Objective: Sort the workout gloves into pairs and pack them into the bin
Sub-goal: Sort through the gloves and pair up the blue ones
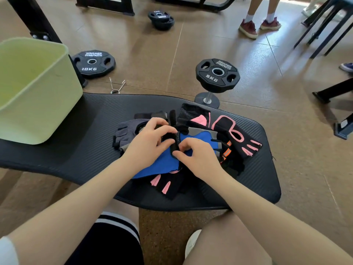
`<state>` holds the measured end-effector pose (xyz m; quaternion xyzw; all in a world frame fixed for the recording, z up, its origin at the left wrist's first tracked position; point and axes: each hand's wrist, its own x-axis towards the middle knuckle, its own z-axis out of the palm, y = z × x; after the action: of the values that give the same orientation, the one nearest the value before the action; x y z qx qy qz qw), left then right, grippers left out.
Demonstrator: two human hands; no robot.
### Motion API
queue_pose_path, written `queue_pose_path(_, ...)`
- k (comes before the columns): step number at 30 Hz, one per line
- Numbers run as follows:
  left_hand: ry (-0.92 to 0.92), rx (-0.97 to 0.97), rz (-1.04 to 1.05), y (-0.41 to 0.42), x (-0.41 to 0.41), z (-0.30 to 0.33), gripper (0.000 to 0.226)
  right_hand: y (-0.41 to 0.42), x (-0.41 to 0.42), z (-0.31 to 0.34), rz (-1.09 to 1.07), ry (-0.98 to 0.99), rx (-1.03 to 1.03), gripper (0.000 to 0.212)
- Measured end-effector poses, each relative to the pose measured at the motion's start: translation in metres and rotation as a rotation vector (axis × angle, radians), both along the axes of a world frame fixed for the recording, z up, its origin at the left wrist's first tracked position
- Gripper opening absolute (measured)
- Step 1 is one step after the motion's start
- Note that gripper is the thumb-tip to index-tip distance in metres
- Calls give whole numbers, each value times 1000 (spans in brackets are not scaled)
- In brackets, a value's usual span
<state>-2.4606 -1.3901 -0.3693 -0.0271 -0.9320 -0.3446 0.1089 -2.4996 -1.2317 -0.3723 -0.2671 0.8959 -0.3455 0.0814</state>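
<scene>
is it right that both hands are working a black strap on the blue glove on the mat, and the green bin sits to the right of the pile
Not quite. The head view shows the green bin to the left of the pile, on the mat's left end. The rest holds: the left hand and right hand both pinch the black strap on the blue glove.

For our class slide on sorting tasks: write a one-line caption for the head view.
Both hands, left and right, pinch a black strap over mixed workout gloves on a mat beside the green bin.
</scene>
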Motion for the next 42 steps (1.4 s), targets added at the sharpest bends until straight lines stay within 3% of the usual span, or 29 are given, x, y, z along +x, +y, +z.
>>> queue_pose_path(4,-46,-19,23,-2,-7,6,33,-6,-9,5,-52,-46,-9,56)
queue_pose_path(7,-146,8,95,-6,-11,10,26,-8,-19,8,8,-11,109,81)
queue_pose_path(11,-306,56,92,-11,-19,11,28,-6,-26,10,75,17,134,65)
queue_pose_path(16,-345,-102,-10,-11,-27,20,17,-3,-31,12,48,40,-7,23)
queue_pose_path(20,-383,132,61,-10,-26,21,12,-2,-33,18,63,-93,-93,13)
queue_pose_path(25,-434,375,149,-12,-21,23,16,-2,-32,24,182,-244,-123,13)
queue_pose_path(28,-450,450,145,-15,-20,26,20,-8,-29,19,147,-233,-109,10)
queue_pose_path(31,-385,363,136,-12,-19,22,16,-17,-26,11,-1,-143,-45,6)
queue_pose_path(33,-322,327,161,-11,-19,18,10,-18,-27,10,-100,-101,71,23)
queue_pose_path(35,-244,293,158,-10,-19,16,8,-20,-29,11,-108,-119,170,31)
queue_pose_path(38,-170,225,87,-7,-18,16,9,-24,-34,14,-101,-86,266,27)
queue_pose_path(42,-184,157,41,-15,-9,12,9,-23,-33,16,-6,-25,130,30)
